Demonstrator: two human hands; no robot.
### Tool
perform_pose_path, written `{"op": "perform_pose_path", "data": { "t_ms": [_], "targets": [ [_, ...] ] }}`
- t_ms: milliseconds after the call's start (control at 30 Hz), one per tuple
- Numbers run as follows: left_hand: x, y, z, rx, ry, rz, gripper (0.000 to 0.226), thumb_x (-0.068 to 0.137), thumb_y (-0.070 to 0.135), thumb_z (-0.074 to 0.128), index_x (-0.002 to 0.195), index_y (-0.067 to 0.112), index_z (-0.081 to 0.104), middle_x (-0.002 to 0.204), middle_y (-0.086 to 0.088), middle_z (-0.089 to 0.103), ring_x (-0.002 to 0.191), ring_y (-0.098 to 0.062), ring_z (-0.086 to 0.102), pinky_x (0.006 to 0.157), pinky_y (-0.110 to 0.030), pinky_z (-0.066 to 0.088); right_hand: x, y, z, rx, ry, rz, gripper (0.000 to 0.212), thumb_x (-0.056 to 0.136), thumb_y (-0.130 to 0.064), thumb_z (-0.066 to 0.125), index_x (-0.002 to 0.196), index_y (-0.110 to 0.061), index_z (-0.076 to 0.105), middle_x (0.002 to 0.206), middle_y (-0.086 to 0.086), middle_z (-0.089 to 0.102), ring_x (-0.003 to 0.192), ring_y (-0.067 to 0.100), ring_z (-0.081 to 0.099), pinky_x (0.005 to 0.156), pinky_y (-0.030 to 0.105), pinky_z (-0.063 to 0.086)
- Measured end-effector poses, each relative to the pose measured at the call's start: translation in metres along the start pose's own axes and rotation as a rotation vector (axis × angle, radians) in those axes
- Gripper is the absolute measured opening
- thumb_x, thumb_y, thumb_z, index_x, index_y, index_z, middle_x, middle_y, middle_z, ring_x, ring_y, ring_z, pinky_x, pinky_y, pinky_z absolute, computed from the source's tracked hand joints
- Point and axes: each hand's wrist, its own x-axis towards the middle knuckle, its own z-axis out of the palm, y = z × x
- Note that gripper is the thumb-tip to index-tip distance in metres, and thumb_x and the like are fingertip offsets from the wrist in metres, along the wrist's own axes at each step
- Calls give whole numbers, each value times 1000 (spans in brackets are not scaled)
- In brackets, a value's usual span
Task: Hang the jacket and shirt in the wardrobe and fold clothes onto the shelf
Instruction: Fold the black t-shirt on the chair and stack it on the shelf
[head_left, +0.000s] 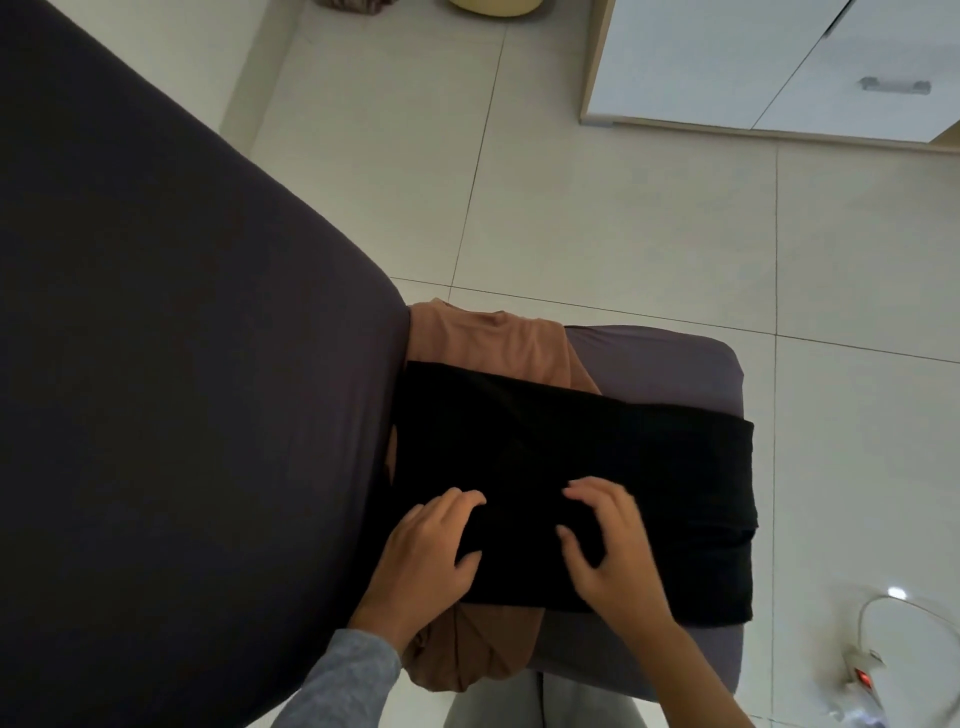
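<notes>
— Where's the folded black fabric garment (571, 467)?
— It's flat on a crumpled brown cloth (493, 343), on the grey-covered cushioned stool (649, 358) beside the dark-sheeted bed (156, 312).
— Hands?
— The left hand (426, 545) pinches its near edge. The right hand (608, 545) lies spread and released, pressing down, probably to set the fold. The white wardrobe (727, 62) stands well apart.

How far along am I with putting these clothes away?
Partway. The black garment looks folded into a rectangle on the grey stool. Your left hand grips its left edge and your right hand presses it flat. The brown garment underneath lies crumpled, and both pieces have yet to reach the wardrobe.
</notes>
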Motion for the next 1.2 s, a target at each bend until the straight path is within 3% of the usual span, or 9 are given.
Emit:
{"op": "perform_pose_path", "data": {
  "t_ms": [133, 367, 467, 667, 833, 933, 1033, 1100, 1200],
  "targets": [
    [-13, 5, 1, -57, -53, -21, 49, 71, 26, 59, 120, 27, 48, 109, 10, 58, 99, -5, 50, 87, -11, 37, -2, -12, 24, -110, -211, -124, 57, 76, -27, 65, 129, -32, 45, 128, -13, 49, 127, 2, 35, 102, 21, 25],
    [-30, 3, 8, -43, -141, -89, 48, 85, 23, 57, 131, 25, 44, 121, 11, 48, 112, -7, 46, 98, -16, 32, -3, -3, 30, -42, -275, -72, 32, 66, -11, 60, 90, -31, 50, 99, -12, 58, 119, 8, 47, 100, 37, 40],
    [-40, -4, 16, -31, -106, -203, 41, 84, 21, 61, 124, 26, 52, 117, 11, 46, 109, -9, 46, 95, -21, 39, -5, -3, 29, -8, -282, -55, 45, 66, -9, 63, 83, -41, 36, 94, -14, 60, 116, 5, 49, 101, 34, 37],
    [-53, -14, 26, -138, 28, -236, 32, 68, -3, 66, 93, 16, 68, 104, 8, 60, 105, -1, 43, 85, -31, 52, -17, 2, 32, -109, -337, -80, 34, 68, -18, 76, 72, -28, 44, 97, -20, 61, 116, -14, 36, 108, 26, 23],
    [-56, -16, 26, -195, 113, -242, 29, 68, 7, 59, 92, 20, 71, 99, 15, 64, 104, 6, 48, 91, -20, 43, -21, 1, 29, -5, -344, -11, 26, 81, -26, 68, 75, -31, 43, 99, -24, 61, 118, -16, 41, 108, 15, 20],
    [-47, -9, 15, -396, 191, -353, 18, 76, 15, 71, 93, 19, 72, 98, 21, 63, 103, 11, 53, 95, -15, 40, -16, -10, 22, 229, -297, 163, 16, 89, -24, 61, 78, -26, 50, 83, -11, 63, 94, -2, 60, 86, 19, 46],
    [-28, 2, 3, -698, 244, -552, 16, 78, 10, 75, 87, 21, 69, 91, 11, 70, 93, 2, 63, 81, -9, 46, 0, -19, 15, 307, -160, 266, 14, 90, -23, 58, 80, -16, 49, 63, 5, 53, 55, 8, 52, 49, 27, 39],
    [-11, 3, -1, -841, 301, -623, 8, 82, 14, 71, 90, 15, 69, 90, 3, 72, 91, -8, 67, 80, -18, 51, 14, -23, 12, 299, -75, 301, 13, 89, -27, 57, 81, -19, 50, 60, 5, 53, 48, 13, 51, 45, 30, 38],
    [19, 0, -3, -767, 337, -621, 33, 85, 29, 66, 106, 2, 65, 97, -3, 70, 96, -15, 66, 88, -29, 53, 36, -28, 9, 351, 49, 357, 14, 89, -25, 59, 78, -19, 53, 64, 2, 58, 53, 8, 56, 47, 21, 46]
  ]
}}
